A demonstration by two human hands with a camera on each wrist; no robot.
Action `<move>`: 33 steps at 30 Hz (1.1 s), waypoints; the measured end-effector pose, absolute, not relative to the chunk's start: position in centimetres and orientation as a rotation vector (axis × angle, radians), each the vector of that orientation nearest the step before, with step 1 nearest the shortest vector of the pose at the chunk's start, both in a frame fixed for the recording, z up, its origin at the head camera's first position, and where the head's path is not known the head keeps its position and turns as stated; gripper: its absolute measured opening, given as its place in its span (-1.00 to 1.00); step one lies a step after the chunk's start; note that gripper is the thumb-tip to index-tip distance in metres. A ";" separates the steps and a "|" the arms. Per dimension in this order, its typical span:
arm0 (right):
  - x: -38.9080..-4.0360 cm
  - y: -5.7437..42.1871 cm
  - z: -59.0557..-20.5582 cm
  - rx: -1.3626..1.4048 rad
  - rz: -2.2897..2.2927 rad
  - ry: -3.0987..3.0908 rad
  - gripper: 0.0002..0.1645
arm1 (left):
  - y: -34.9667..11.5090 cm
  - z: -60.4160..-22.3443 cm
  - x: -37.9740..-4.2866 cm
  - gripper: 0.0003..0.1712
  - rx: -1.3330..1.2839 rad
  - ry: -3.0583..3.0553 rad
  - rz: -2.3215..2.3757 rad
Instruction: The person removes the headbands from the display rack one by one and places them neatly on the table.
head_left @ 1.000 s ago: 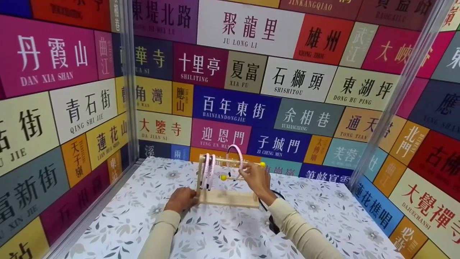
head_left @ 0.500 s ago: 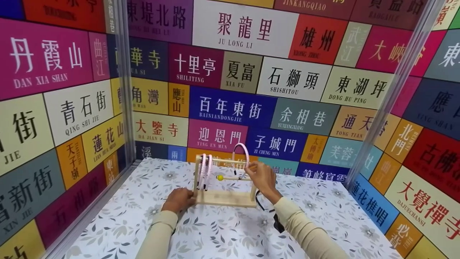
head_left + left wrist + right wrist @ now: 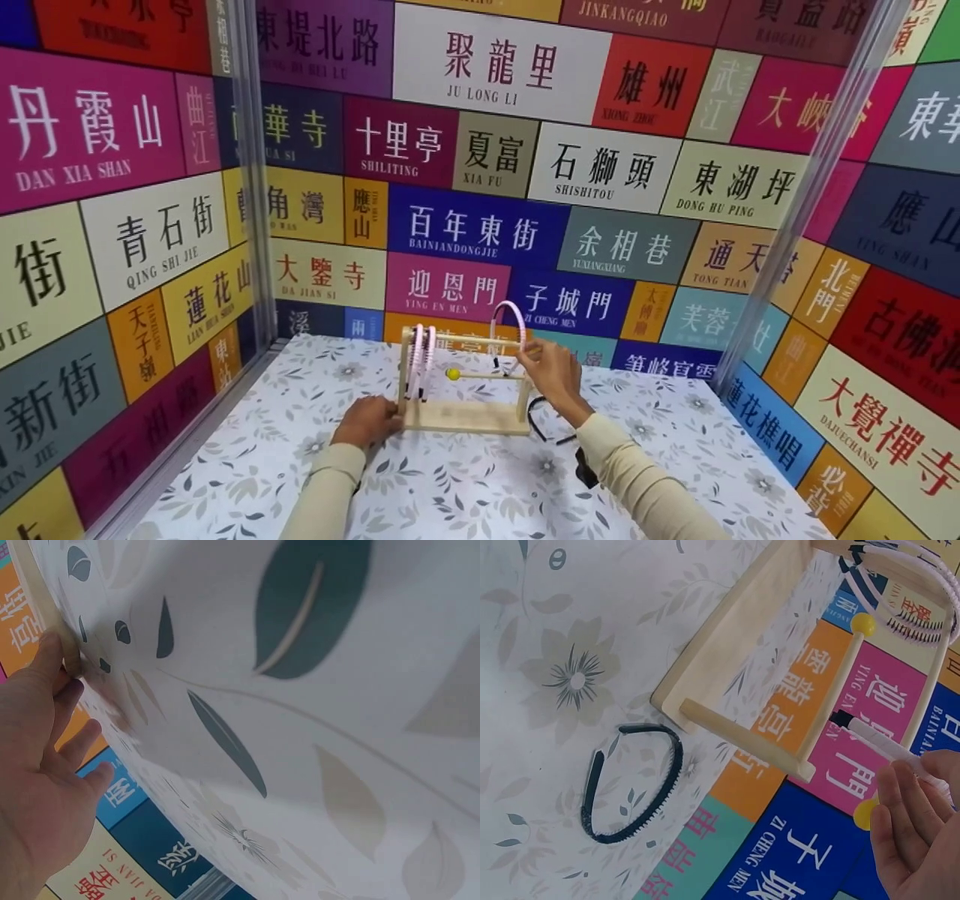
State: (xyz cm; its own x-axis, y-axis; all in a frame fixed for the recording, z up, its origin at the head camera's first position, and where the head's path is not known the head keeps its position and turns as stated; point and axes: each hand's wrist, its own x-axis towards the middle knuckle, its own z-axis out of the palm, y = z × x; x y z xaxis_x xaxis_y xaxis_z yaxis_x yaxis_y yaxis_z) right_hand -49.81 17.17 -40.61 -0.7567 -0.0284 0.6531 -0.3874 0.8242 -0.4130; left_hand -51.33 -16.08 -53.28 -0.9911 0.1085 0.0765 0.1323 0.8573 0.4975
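- Wooden, pale rack with two horizontal rods [image 3: 465, 417] stands on white leaf-printed cloth [image 3: 450, 480]; the left hand [image 3: 366, 421] pinches its left end between thumb and forefinger, probably to stop it shifting while the other hand works opposite.
- Pink ridged slim headband [image 3: 522, 326] is grasped by one leg between thumb and fingers of the right hand [image 3: 553, 371], near the right end of the upper rod [image 3: 472, 341]; its arch points up, but whether it straddles the rod I cannot tell.
- Two similar pink headbands [image 3: 430, 360] hang by their arches near the left upright, ends down.
- Yellow round knobs [image 3: 862, 624] cap the rods' free ends, likely as stops against slipping.
- Black toothed headband [image 3: 677, 761] lies on the cloth beside the rack's right end, held by neither hand.
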 end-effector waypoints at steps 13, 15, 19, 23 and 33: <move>-49.9 18.8 -40.4 0.259 0.669 -2.319 -0.82 | -16.5 -53.6 -51.1 -0.76 -0.299 -2.910 -0.771; -49.9 19.1 -40.3 0.256 0.686 -2.325 -0.81 | -16.5 -53.6 -51.1 -0.74 -0.305 -2.908 -0.785; -49.7 19.5 -40.3 0.253 0.703 -2.326 -0.77 | -16.4 -53.5 -51.2 -0.73 -0.301 -2.908 -0.789; -49.7 19.9 -40.3 0.239 0.697 -2.320 -0.77 | -16.3 -53.5 -51.3 -0.76 -0.280 -2.923 -0.781; -49.7 21.2 -40.3 0.173 0.710 -2.354 -0.77 | -16.3 -53.3 -51.2 -0.75 -0.259 -2.957 -0.792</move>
State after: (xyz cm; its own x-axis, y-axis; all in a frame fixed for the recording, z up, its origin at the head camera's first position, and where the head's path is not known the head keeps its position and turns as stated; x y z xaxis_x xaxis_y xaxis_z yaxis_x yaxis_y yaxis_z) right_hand -49.69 21.20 -40.34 -0.7705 0.0613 0.6344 -0.2997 0.8436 -0.4455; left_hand -51.18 -16.25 -53.33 -0.9835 0.1441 0.1098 0.1797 0.8531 0.4898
